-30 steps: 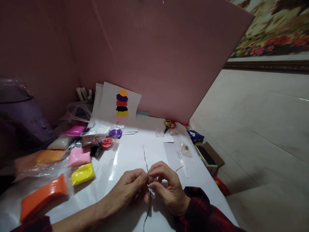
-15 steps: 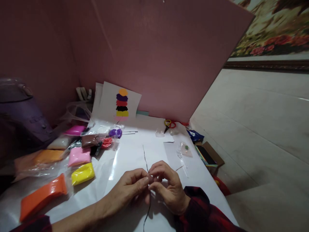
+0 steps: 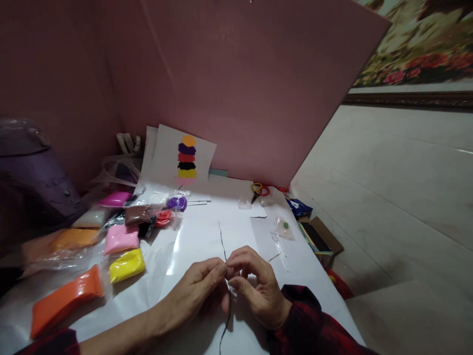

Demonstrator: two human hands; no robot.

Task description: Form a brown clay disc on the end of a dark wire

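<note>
Close together, left hand [image 3: 197, 283] in a pinch on a thin dark strand [image 3: 222, 242], right hand [image 3: 260, 291] curled, grip unclear.

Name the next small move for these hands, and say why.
Probably smooth the upper length of the strand with the right hand while the left hand steadies it: that length looks kinked, and both hands' fingertips meet at the strand.
</note>
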